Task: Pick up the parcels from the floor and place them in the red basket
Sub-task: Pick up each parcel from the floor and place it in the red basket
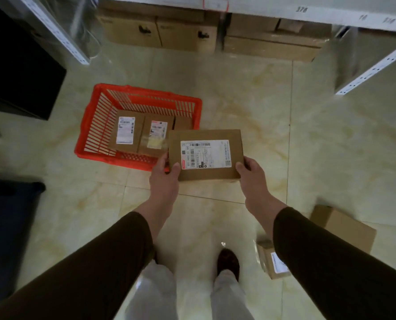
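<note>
I hold a flat brown parcel [206,155] with a white shipping label, face up, above the floor. My left hand [166,175] grips its near left corner and my right hand [252,175] grips its near right corner. The parcel overlaps the front right corner of the red basket [93,125], which stands on the floor to the left. Inside the basket lie labelled parcels side by side: one on the left [125,132], one in the middle [156,135], and part of a third behind the held parcel. Two more parcels lie on the floor at the lower right, a plain one [344,227] and a labelled one [273,262].
Cardboard cartons [160,31] sit under a white metal shelf [284,10] at the far side. Shelf posts slant down at left [60,38] and right [377,68]. A black block [19,72] and a dark bin [7,227] stand on the left. My feet are below.
</note>
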Demonstrator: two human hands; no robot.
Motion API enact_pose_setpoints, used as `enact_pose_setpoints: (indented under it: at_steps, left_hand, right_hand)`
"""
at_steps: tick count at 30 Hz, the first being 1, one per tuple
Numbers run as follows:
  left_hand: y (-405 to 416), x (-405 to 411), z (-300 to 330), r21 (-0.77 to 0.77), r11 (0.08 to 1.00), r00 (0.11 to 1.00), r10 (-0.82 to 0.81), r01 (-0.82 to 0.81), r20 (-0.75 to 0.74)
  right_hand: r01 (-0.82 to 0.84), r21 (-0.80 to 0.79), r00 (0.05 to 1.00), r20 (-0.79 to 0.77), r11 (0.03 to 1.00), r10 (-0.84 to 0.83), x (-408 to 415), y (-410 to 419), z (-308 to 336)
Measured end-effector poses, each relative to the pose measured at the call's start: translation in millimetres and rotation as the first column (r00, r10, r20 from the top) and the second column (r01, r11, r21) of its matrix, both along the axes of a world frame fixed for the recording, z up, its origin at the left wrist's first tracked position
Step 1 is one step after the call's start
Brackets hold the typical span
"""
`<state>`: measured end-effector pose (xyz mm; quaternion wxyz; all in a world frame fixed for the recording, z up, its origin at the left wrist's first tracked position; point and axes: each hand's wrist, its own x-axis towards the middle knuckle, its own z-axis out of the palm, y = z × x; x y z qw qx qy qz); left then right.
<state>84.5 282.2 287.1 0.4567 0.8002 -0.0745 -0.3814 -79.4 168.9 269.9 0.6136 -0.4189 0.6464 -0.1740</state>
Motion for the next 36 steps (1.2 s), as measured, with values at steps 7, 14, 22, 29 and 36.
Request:
enact_pose_setpoints:
  at_steps: [7, 14, 22, 29, 36]
  left_hand:
    - [28, 86, -8, 0.014, 0.999, 0.999, 0.031, -0.030, -0.044]
    - [48, 162, -8, 0.009, 1.000, 0.999, 0.001, 0.000, -0.053]
    - [28, 226, -33, 0.040, 0.999, 0.983, 0.032, -0.026, -0.183]
    - [26, 279, -58, 0.042, 0.997, 0.954, 0.080, -0.071, -0.291]
    - [33, 346, -85, 0.052, 0.993, 0.977, -0.099, 0.111, -0.187]
  right_hand:
    - [-0.015, -0.049, 0.998, -0.062, 0.999, 0.012, 95, 15, -7]
    - [0.024, -0.044, 0.998, -0.063, 0.999, -0.027, 168, 35, -8]
    - [0.010, 0.025, 0.995, -0.098, 1.000, -0.007, 228, 21, -17]
    - [-0.032, 0.061, 0.992, -0.122, 0.998, 0.039, 287, 17, -33]
    - [-0.057, 0.119, 0.994, -0.083, 0.991, 0.067, 332, 30, -47]
